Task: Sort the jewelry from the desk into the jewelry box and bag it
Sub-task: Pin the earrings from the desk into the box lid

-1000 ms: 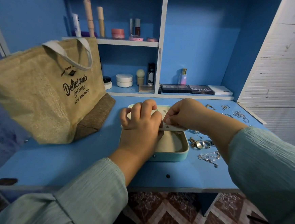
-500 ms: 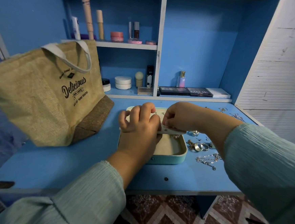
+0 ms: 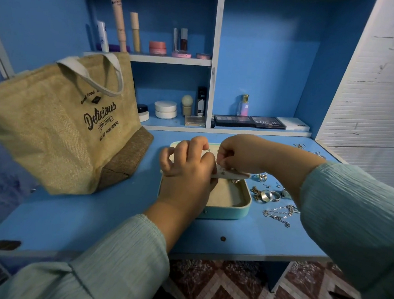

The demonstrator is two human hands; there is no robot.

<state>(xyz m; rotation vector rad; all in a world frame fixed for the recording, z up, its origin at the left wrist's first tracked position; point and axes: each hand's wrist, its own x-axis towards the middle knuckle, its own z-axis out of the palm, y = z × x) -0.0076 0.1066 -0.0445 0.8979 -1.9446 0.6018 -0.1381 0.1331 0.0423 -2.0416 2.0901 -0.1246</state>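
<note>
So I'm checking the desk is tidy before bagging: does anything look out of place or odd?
Yes. Loose jewelry, rings and chains, lies scattered on the desk right of the open jewelry box, not yet sorted. A round hole marks the desk near its front edge. Nothing looks spilled.

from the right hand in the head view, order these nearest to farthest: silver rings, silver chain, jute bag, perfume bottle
Measured from the right hand:
1. Silver rings, just to its right on the desk, beside the box.
2. Silver chain, further toward the desk's front edge, right of the box.
3. Perfume bottle, back on the lower shelf.
4. Jute bag, far across on the desk's left side.
</note>
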